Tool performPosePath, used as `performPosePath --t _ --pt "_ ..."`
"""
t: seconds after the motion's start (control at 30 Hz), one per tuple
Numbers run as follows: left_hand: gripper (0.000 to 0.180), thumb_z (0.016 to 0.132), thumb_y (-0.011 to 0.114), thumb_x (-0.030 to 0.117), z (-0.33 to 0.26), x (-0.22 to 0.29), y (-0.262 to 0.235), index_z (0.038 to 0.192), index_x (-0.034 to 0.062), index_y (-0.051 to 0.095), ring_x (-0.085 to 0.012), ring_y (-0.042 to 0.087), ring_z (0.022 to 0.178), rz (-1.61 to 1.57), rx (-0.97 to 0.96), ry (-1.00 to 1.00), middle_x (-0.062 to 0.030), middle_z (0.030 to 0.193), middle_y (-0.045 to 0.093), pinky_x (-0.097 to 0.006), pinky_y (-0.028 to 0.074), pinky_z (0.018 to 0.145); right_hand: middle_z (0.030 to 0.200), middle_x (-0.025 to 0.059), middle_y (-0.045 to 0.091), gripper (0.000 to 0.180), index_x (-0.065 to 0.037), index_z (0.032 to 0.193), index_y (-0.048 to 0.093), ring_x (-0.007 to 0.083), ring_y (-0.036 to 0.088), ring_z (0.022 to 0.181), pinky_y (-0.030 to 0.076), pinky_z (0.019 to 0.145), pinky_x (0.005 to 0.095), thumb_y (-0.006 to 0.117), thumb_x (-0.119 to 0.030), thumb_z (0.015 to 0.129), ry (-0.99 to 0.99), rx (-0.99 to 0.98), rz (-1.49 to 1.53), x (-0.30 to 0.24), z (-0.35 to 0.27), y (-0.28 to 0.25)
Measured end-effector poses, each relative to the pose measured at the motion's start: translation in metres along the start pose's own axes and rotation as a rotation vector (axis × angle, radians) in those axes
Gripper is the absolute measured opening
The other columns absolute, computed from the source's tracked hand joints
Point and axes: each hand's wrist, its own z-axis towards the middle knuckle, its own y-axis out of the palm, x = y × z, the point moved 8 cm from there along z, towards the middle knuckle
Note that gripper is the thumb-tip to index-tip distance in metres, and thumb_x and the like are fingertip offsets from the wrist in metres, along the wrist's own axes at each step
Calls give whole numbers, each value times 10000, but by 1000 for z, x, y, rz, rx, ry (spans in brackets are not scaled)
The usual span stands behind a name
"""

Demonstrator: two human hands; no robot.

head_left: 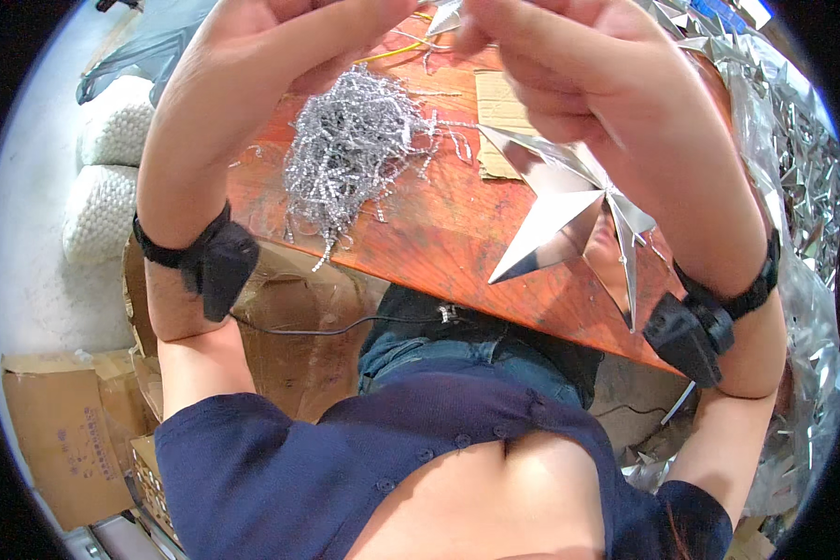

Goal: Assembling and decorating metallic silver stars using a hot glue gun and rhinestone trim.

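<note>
My left hand and my right hand are raised close to the camera, fingers pinched together near a small shiny silver piece at the top edge; what exactly each hand grips is hidden. Below them a large silver foil star lies on the orange-red table. A tangled heap of silver tinsel strands lies on the table under my left hand. Both wrists wear black bands with small black boxes.
A piece of brown cardboard lies on the table behind the star. A big pile of silver foil stars in clear plastic fills the right side. Cardboard boxes and white sacks stand on the left floor.
</note>
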Motion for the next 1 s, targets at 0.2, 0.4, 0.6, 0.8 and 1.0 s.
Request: performPosePath --t 0.2,0.4,0.6,0.8,1.0 --pt "167 903 532 170 -28 -8 14 910 13 591 -15 424 562 173 -180 -42 20 692 526 -151 290 476 655 -24 475 274 -11 1010 530 39 425 526 338 491 167 487 -275 950 -102 86 224 21 -74 -48" --pt "139 883 562 140 15 -22 93 889 8 604 -27 483 592 96 -303 -4 0 719 573 -160 325 485 616 -73 332 272 -61 871 504 3 223 480 144 446 189 443 -308 967 -191 649 -174 30 -150 -74" --pt "211 865 652 186 51 -41 167 883 -24 637 -38 522 641 95 -617 -234 4 741 608 -180 427 584 678 -51 496 211 -44 791 565 4 356 540 253 498 166 549 -216 912 83 768 -262 87 -194 -115" --pt "195 867 647 185 70 -69 183 903 -6 664 -32 527 619 217 -648 -345 11 707 605 -184 433 570 723 -40 540 159 -12 793 595 21 463 669 360 595 184 582 -138 889 202 661 -189 146 -180 -119" --pt "162 852 642 117 70 -48 204 972 15 681 -79 596 712 225 -712 -13 -63 814 674 -216 478 630 1133 128 574 282 33 1121 559 202 523 1084 379 956 313 571 -102 874 -249 710 -849 103 -161 -126"
